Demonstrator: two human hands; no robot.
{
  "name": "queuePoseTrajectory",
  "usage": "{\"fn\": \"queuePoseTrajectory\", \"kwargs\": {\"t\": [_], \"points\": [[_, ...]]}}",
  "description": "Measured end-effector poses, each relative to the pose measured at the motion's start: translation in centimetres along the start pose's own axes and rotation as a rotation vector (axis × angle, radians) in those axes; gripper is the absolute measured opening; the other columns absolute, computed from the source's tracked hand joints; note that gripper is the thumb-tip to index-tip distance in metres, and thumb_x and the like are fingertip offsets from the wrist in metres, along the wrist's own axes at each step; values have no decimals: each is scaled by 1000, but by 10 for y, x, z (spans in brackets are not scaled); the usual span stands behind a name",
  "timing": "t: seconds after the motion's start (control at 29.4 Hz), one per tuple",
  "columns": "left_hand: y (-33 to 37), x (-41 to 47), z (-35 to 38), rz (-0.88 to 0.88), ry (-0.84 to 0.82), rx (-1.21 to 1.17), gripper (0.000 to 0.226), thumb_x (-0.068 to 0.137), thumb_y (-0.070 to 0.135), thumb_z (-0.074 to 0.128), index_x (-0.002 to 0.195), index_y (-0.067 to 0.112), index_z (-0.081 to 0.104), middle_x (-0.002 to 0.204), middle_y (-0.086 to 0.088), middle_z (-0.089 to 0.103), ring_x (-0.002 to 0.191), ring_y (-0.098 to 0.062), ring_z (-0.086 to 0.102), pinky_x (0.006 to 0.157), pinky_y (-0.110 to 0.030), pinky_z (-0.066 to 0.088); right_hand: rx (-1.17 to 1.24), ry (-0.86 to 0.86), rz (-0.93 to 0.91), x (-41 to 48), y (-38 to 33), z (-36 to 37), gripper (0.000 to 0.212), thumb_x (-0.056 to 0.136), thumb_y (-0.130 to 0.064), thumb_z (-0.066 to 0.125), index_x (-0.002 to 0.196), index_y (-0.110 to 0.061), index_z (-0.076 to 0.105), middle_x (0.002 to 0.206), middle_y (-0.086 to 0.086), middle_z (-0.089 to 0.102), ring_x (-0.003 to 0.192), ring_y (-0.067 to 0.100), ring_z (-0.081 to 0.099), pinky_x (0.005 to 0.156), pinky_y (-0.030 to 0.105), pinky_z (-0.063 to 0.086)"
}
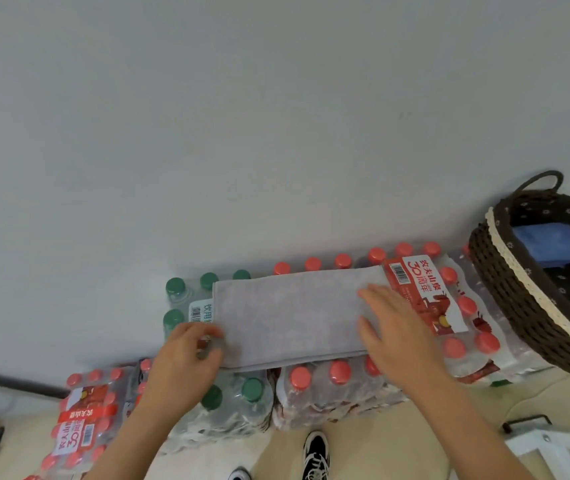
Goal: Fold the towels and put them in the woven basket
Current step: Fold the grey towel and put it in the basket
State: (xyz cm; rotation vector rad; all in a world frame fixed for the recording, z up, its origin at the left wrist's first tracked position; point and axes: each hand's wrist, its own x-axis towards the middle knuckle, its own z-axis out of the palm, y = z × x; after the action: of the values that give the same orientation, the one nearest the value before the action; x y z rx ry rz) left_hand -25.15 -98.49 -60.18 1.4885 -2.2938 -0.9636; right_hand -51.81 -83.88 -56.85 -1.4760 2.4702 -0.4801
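Observation:
A grey towel (290, 315), folded into a long strip, lies across the tops of shrink-wrapped bottle packs. My left hand (188, 355) pinches the strip's near left corner with curled fingers. At the strip's right end my right hand (391, 327) rests flat on the cloth with its fingers straight. The dark brown woven basket (505, 289), with a cream lace rim and a flowered lining, stands at the right on the packs. A folded blue towel (546, 245) lies inside it.
Packs of red-capped bottles (456, 327) and green-capped bottles (231, 400) stand against a white wall. Another red-capped pack (82, 420) sits lower at the left. My shoes (314, 455) are on the beige floor below, and a white frame (553, 445) stands at the bottom right.

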Motion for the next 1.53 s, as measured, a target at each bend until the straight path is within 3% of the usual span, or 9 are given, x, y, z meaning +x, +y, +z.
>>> {"fn": "queuePoseTrajectory", "kwargs": {"t": [0.1, 0.24, 0.44, 0.71, 0.85, 1.09, 1.26, 1.39, 1.53], "points": [[12, 12, 4, -94, 82, 107, 40, 91, 32, 56, 128, 23, 46, 113, -2, 61, 91, -21, 63, 74, -33, 47, -14, -100, -69, 14, -32, 27, 60, 100, -42, 30, 153, -20, 13, 161, 0, 4, 148, 16, -3, 119, 34, 5], [30, 22, 18, -133, 119, 99, 47, 85, 22, 62, 127, 18, 41, 95, -6, 66, 80, -26, 60, 63, -30, 37, -134, -150, -63, 24, -46, 67, 76, 85, -59, 0, 152, -24, -7, 161, -3, -11, 147, 15, -12, 120, 44, 3], [40, 24, 13, -152, -14, -71, 45, 78, 11, 60, 115, 33, 46, 70, 2, 55, 63, -14, 54, 54, -28, 39, -206, -138, -59, 23, -39, 83, 70, 91, -59, 0, 152, -26, -9, 159, -5, -17, 146, 14, -17, 118, 43, -7], [37, 17, 7, -340, -28, -704, 59, 71, -10, 56, 106, 37, 59, 101, -9, 60, 78, -21, 58, 58, -30, 50, -177, -162, -51, 24, -49, 84, 70, 90, -55, 2, 152, -24, -8, 160, -4, -14, 146, 14, -16, 116, 43, -8], [11, 16, -6, -393, -159, -883, 47, 72, -12, 57, 93, 26, 75, 114, -16, 62, 92, -27, 59, 74, -35, 53, -184, -188, -58, 19, -66, 86, 71, 88, -52, -1, 152, -23, -10, 159, -4, -17, 145, 13, -18, 115, 42, -9], [-24, 11, -42, -350, 66, -749, 44, 80, -6, 52, 87, 30, 77, 106, -1, 66, 83, -12, 53, 65, -22, 42, -130, -181, -139, 8, -115, 106, 66, 98, -51, 14, 153, -21, -4, 161, -4, -9, 146, 12, -15, 116, 40, -10], [-53, 7, -72, -359, 73, -642, 44, 83, 2, 49, 98, 36, 73, 103, -3, 67, 82, -16, 54, 70, -26, 45, -85, -208, -193, 4, -153, 123, 66, 99, -49, 18, 153, -17, -4, 161, -1, -8, 147, 14, -13, 115, 38, -12], [-62, 1, -95, -411, 94, -683, 48, 65, 14, 52, 105, 35, 70, 116, -6, 64, 100, -24, 62, 82, -35, 54, -100, -248, -229, 2, -176, 134, 67, 98, -51, 14, 152, -16, -7, 160, 2, -13, 146, 15, -18, 117, 42, -12], [-56, -1, -107, -387, 127, -764, 51, 69, 5, 58, 113, 30, 67, 116, -6, 65, 102, -24, 64, 81, -36, 55, -106, -265, -230, 1, -195, 143, 70, 93, -49, 10, 153, -16, -5, 160, 5, -14, 146, 18, -19, 114, 44, -16]]}}
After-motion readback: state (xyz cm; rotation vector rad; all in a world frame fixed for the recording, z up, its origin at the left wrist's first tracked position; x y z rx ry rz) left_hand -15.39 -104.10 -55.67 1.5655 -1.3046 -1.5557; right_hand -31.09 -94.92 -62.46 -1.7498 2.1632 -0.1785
